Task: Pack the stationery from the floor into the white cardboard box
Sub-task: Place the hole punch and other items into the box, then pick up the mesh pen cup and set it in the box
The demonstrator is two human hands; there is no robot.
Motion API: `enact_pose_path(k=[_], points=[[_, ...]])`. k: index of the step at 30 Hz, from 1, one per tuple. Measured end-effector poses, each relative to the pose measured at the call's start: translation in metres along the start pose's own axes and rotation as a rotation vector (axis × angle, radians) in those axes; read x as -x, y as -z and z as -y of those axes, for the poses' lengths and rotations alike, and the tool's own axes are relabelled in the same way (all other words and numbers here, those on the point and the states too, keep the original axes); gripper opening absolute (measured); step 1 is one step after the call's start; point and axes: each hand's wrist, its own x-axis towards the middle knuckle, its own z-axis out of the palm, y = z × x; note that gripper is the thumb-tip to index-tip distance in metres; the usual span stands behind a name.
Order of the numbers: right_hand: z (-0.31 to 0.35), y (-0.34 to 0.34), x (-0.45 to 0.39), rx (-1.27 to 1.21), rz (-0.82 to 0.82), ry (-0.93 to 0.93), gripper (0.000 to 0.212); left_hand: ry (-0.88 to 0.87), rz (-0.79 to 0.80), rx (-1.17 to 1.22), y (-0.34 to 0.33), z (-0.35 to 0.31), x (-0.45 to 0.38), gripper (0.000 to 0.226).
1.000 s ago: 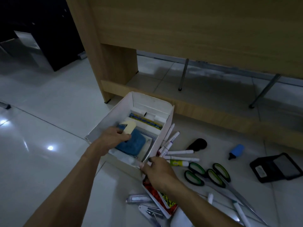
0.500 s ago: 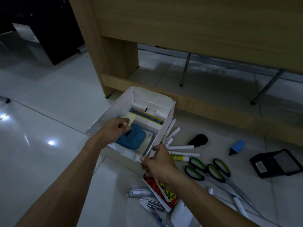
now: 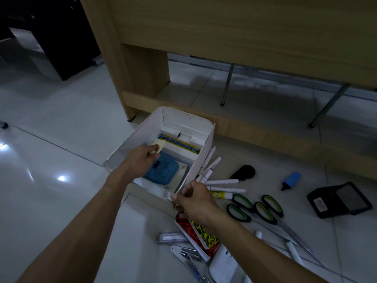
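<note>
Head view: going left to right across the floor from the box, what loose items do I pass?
white cardboard box → white marker pens → black oval object → blue-capped highlighter → black rectangular tray

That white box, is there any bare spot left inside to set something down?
Hardly. The white cardboard box is crowded: a blue pouch lies over a notebook, packets line the far end. One pale strip shows at the near wall, beside the right hand.
</note>
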Motion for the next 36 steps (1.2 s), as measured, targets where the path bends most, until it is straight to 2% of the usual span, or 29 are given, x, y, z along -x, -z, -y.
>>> enact_pose_path(k=[4, 10, 14, 17, 21, 25, 28, 33, 36], points=[[0.001, 0.001, 0.001, -0.003, -0.008, -0.015, 0.026, 0.003, 0.021, 0.048, -0.001, -0.002, 0.006, 0.045], [0.002, 0.005, 0.006, -0.096, 0.009, -0.068, 0.034, 0.011, -0.039, 0.048, -0.007, -0.013, 0.011, 0.039], [-0.007, 0.025, 0.003, 0.046, -0.091, -0.008, 0.033, -0.042, -0.1, -0.059, -0.012, -0.03, 0.021, 0.039], [-0.02, 0.051, 0.004, 0.137, -0.149, 0.011, 0.028, -0.146, -0.195, -0.177, -0.021, -0.042, 0.03, 0.032], [-0.042, 0.086, 0.009, 0.337, -0.189, 0.029, 0.021, -0.266, -0.276, -0.181, -0.038, -0.077, 0.055, 0.021], [-0.065, 0.116, 0.024, 0.64, -0.188, 0.044, 0.018, -0.373, -0.064, -0.172, -0.064, -0.092, 0.076, 0.019], [-0.078, 0.138, 0.035, 0.765, -0.198, -0.018, 0.012, -0.448, 0.06, -0.244, -0.087, -0.09, 0.093, 0.019], [-0.094, 0.164, 0.058, 0.85, -0.188, -0.092, 0.011, -0.485, 0.326, -0.477, -0.124, -0.073, 0.116, 0.021], [-0.103, 0.168, 0.064, 0.852, -0.152, -0.13, 0.014, -0.489, 0.37, -0.515, -0.132, -0.067, 0.121, 0.019]])
